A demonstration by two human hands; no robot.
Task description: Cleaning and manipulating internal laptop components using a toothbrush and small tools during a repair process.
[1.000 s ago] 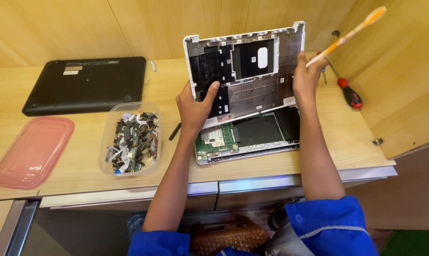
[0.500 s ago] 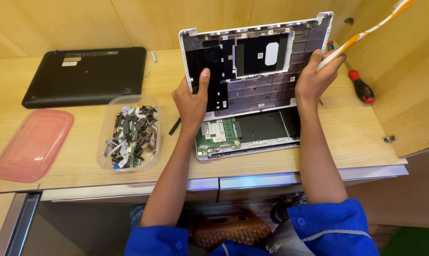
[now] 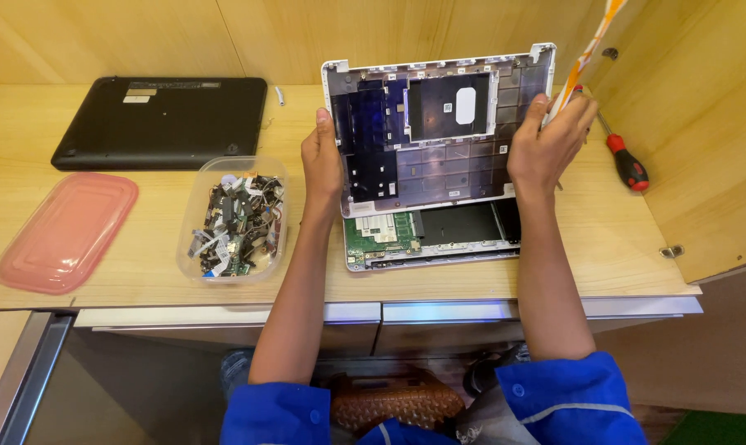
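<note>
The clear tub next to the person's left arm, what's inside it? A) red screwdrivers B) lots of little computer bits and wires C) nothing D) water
B: the clear tub near the left hand is piled with small circuit pieces, cables and metal parts.

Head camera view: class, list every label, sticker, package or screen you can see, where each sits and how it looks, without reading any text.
White sticker: oval, in the dark recess of the lifted laptop cover held by the left hand and right hand.
Pale labels: small rectangles near the top left edge of the closed black laptop at the desk's back left.
Screens: none showing.
</note>
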